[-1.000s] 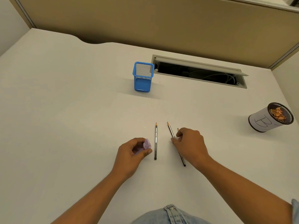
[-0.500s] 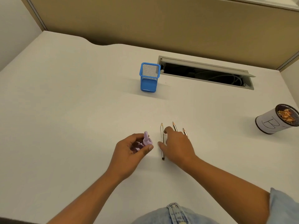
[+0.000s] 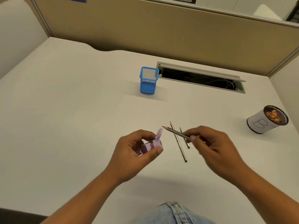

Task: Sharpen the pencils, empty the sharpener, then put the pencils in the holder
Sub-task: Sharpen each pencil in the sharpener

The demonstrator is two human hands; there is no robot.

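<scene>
My left hand (image 3: pixel 137 152) grips a small purple sharpener (image 3: pixel 151 145) lying sideways, its round lid flipped open toward the right. My right hand (image 3: pixel 213 146) pinches a grey pencil (image 3: pixel 175 132) above the table, its tip aimed left at the sharpener and a short gap away. Two more pencils lie on the white table under it: a long one (image 3: pixel 180 146) and a shorter one (image 3: pixel 187 143), partly hidden by my right fingers. The blue mesh holder (image 3: pixel 148 80) stands upright farther back, with nothing seen in it.
A white-wrapped cup marked "B" (image 3: pixel 265 121) holding pencil shavings stands at the right edge. An open cable slot (image 3: pixel 202 78) is cut into the table behind the holder. A tan partition (image 3: pixel 161 29) walls the back.
My right hand closed on the leftmost pencil, lifted it off the table and turned its tip toward the sharpener. My left hand raised the sharpener, whose lid now stands open.
</scene>
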